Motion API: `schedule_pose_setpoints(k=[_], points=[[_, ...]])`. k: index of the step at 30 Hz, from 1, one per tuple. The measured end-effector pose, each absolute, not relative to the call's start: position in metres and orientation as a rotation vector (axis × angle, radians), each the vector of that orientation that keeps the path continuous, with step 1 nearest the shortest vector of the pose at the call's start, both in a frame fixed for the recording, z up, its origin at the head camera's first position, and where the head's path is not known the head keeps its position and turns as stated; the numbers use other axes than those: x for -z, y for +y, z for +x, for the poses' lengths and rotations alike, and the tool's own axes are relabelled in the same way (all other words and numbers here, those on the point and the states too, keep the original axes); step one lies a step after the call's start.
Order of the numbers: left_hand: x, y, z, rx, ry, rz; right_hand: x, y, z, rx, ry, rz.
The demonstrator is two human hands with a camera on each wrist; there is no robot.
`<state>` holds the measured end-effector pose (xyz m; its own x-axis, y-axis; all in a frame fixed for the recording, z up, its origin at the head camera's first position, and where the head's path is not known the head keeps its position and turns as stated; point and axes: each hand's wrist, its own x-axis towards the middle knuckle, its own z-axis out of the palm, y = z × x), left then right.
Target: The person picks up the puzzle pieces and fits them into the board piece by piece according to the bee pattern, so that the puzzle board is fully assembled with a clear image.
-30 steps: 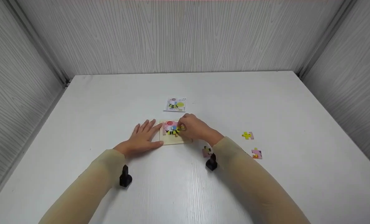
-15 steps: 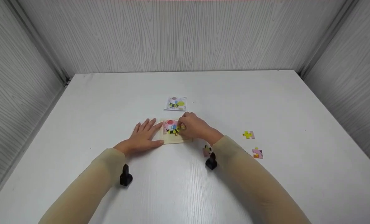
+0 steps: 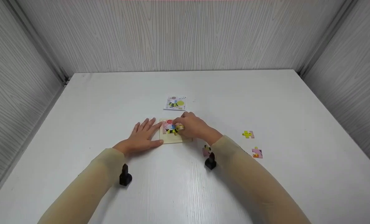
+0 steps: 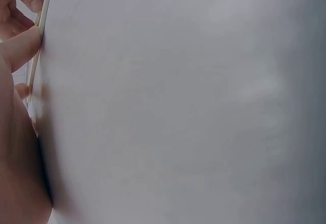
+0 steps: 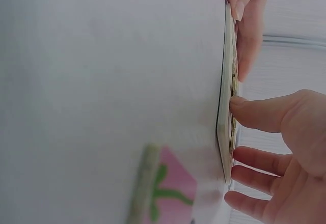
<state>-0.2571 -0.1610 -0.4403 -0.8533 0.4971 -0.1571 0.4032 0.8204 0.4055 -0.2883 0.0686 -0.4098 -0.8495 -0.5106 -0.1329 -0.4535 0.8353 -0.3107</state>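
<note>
A small wooden puzzle tray (image 3: 175,139) lies on the white table, partly filled with pieces showing a striped bee (image 3: 171,130) and a red spot on pink. My left hand (image 3: 142,137) is spread flat beside it, forefinger and thumb touching its left edge. Over the tray's right half, my right hand (image 3: 194,126) touches the pieces with thumb and fingertips. In the right wrist view its thumb (image 5: 262,113) and fingers reach to the tray's top, fairly straight and apart. A yellow puzzle piece (image 3: 180,127) shows between thumb and forefinger, and the hand hides the tray's right part.
Beyond the tray lies a picture card (image 3: 175,103) with the bee design. To the right lie a yellow-and-pink piece (image 3: 248,134) and a pink-and-orange piece (image 3: 257,152). Another pink piece (image 3: 206,150) lies under the right wrist, near its black wrist mount (image 3: 210,161).
My right forefinger has shifted left over the bee picture, widening the gap to the thumb and showing more yellow there. The left hand and the loose pieces stay put.
</note>
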Motion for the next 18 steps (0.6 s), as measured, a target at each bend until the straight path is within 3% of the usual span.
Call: schedule_pose_setpoints(k=[18], points=[[0.4381,-0.1612,-0.2567,-0.503,2.745,0.685,0.4090,0.0682,-0.2870,0.345,2.809,-0.799]])
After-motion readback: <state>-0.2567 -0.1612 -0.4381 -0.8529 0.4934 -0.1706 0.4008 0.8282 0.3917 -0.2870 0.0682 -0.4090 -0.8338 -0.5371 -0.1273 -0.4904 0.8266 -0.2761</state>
